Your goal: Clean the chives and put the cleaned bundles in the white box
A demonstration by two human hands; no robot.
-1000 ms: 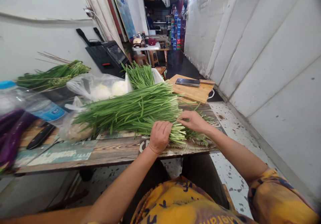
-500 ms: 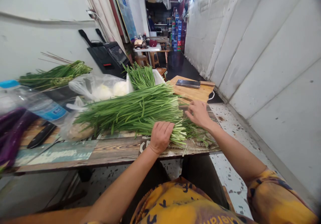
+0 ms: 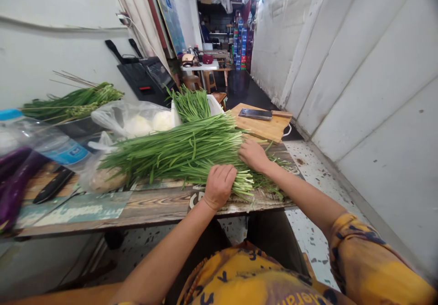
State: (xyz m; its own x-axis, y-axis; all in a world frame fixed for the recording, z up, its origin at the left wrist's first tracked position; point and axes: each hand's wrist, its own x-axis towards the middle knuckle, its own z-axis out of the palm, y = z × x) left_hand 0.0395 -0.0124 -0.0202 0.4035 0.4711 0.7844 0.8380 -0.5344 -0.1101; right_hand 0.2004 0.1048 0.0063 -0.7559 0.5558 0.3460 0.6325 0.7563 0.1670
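Observation:
A large pile of garlic chives (image 3: 178, 143) lies across the table, leaves to the left and pale stem ends to the right. My left hand (image 3: 221, 184) is closed round a bunch at the near side, whose white stems stick out past my fingers. At the right end of the pile, my right hand (image 3: 253, 155) has its fingers curled in on the stem ends; the fingertips are partly hidden. Loose trimmings (image 3: 270, 184) of thin green leaf lie under and beside my right wrist.
Behind the pile are a white basket (image 3: 215, 105) with more chives and a cutting board (image 3: 260, 129) bearing a cleaver (image 3: 256, 114). To the left are bagged white vegetables (image 3: 150, 121), a water bottle (image 3: 68, 147), eggplants (image 3: 20, 182) and a black-handled knife (image 3: 53, 186).
My right hand has moved left from over the trimmings to the stem ends of the pile. My left hand stays on its bunch.

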